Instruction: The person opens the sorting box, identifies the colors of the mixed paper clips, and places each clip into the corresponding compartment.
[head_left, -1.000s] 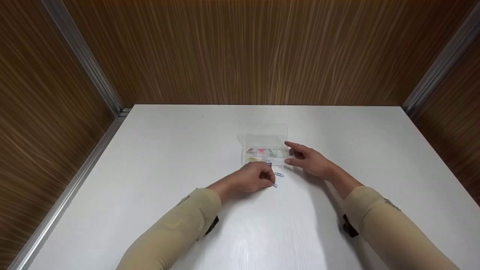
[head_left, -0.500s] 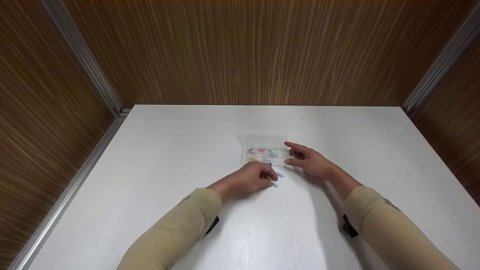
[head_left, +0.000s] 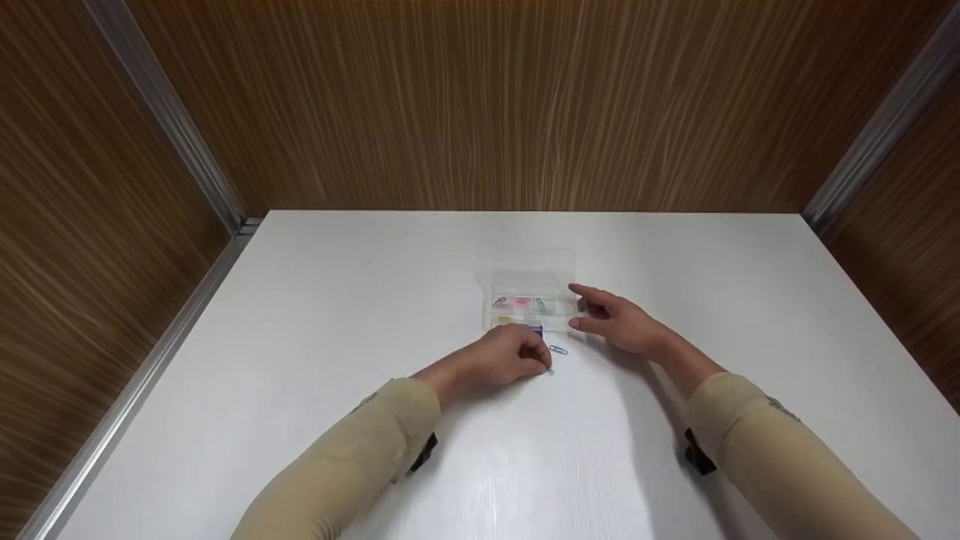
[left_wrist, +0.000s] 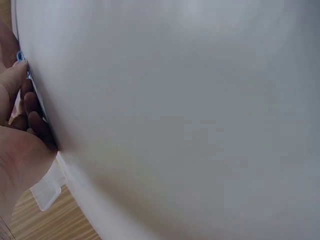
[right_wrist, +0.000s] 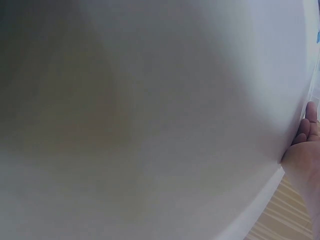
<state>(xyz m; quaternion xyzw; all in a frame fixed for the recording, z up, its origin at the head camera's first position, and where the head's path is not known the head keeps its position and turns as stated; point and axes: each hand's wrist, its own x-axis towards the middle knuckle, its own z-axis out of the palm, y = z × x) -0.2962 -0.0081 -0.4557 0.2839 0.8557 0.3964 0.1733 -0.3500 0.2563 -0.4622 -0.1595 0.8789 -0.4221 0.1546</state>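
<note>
Thumb and index finger of my left hand pinch a small blue paper clip just over the white table, in front of a clear plastic compartment box. The left wrist view shows the clip's blue loop beside the fingertips. A second blue paper clip lies on the table by the knuckles. The clear box has its lid laid back, and its near left part is hidden behind the left hand. My right hand rests at the box's right side, index finger and thumb extended and apart.
Inside the box, a red paper clip, a pink piece, a green paper clip and a yellow piece sit in separate compartments. Wood-grain panels enclose the table at the back and sides.
The left fingers shift slightly about the clip, and less of it shows past their tips now. The right hand and the box stay in place.
</note>
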